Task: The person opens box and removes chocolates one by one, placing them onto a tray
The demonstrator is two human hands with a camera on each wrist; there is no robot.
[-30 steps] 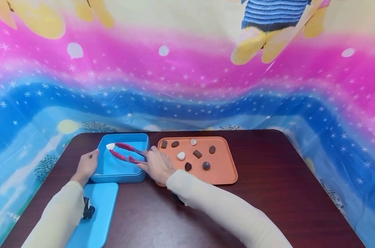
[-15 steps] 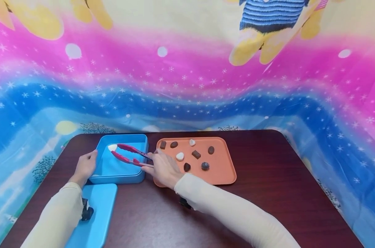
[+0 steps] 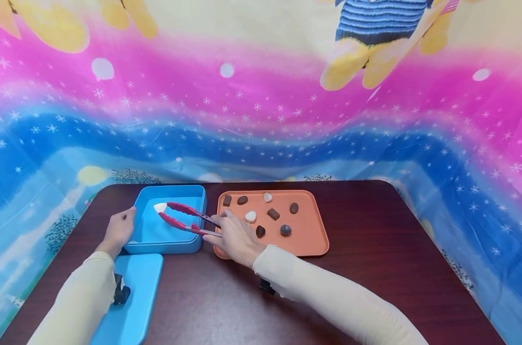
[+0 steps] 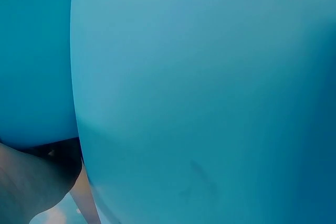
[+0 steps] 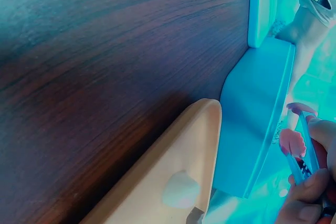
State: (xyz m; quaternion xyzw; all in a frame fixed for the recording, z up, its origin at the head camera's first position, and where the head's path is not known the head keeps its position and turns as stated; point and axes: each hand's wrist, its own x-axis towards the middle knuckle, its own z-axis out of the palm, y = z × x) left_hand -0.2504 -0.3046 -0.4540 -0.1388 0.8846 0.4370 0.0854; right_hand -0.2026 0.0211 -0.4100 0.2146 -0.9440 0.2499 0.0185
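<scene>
My right hand (image 3: pixel 236 238) grips the red-and-metal tongs (image 3: pixel 179 223), also seen at the right edge of the right wrist view. The tongs reach over the blue box (image 3: pixel 168 248), and a small white chocolate (image 3: pixel 160 207) is held at their tips. My left hand (image 3: pixel 119 230) holds the left wall of this box by its rim. Right of the box lies an orange tray (image 3: pixel 308 244) bearing several brown and white chocolates, among them a white one (image 3: pixel 250 217) and a dark round one (image 3: pixel 285 230).
A flat blue lid (image 3: pixel 142 287) lies on the dark wooden table (image 3: pixel 373 268) in front of the box, under my left forearm. It fills most of the left wrist view (image 4: pixel 199 87). A printed cloth (image 3: pixel 261 110) hangs behind the table.
The tongs have shifted a little to the right and nearer, and the white chocolate at their tips has moved with them. My left hand stays at the box's wall.
</scene>
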